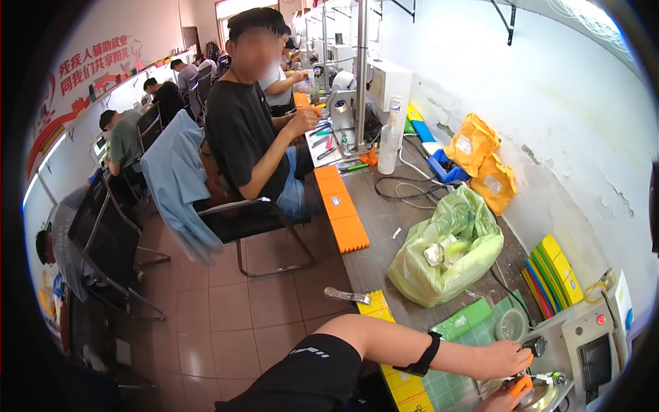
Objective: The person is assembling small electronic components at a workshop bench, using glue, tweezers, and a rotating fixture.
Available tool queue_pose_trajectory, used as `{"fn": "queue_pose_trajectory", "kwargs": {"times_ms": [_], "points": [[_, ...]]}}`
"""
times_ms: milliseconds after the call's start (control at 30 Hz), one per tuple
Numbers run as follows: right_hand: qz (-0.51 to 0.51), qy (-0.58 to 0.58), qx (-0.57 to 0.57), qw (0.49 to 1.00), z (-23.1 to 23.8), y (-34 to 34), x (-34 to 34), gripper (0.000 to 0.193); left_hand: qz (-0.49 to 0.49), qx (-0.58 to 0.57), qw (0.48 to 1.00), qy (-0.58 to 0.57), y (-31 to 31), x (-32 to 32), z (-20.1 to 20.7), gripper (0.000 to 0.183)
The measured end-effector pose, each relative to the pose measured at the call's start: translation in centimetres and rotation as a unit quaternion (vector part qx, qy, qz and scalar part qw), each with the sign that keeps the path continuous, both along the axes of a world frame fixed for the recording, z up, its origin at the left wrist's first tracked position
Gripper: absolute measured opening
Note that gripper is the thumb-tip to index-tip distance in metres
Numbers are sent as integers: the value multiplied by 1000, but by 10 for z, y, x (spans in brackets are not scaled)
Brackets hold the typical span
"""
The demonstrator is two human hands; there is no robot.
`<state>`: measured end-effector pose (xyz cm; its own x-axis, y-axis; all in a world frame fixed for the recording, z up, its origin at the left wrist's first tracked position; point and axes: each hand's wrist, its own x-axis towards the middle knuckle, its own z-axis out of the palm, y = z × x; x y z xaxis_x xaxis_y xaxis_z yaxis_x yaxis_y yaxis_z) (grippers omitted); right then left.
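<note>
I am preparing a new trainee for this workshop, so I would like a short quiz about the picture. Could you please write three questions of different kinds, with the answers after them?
1. Multiple choice: which colour is the plastic bag on the bench?
A) red
B) yellow-green
C) black

2. True or false: a light-blue garment is draped over the back of a chair.

3. Fill the gap: the small piece at the wearer's right hand is coloured ____.

Key: 1. B; 2. true; 3. orange.

Smooth machine housing [576, 332]; glossy, crinkled plastic bag [431, 280].
</note>
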<state>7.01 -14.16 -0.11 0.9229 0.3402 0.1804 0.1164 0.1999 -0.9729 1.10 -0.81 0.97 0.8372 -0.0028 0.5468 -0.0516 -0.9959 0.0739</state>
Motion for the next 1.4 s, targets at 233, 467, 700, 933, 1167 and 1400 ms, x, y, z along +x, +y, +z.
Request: {"fn": "queue_pose_trajectory", "kwargs": {"times_ms": [233,467,700,933,1167,1400], "points": [[4,-34,12,999,-11,-3,6,20,-42,-27,997,-50,0,3,-9,54],[-5,-38,-9,999,-7,-1,6,17,-30,-39,995,-91,0,5,-7,41],[19,-43,23,999,-7,2,5,15,-12,-31,991,-126,0,17,-21,34],[56,2,53,997,-14,-8,7,14,-45,79,989,-117,14,-10,24,22],[103,-4,94,990,-20,-9,10,28,-294,9,938,-184,30,-10,28,14],[16,-83,-102,991,8,11,-11,21,-218,-67,965,-131,37,-4,36,23]]}}
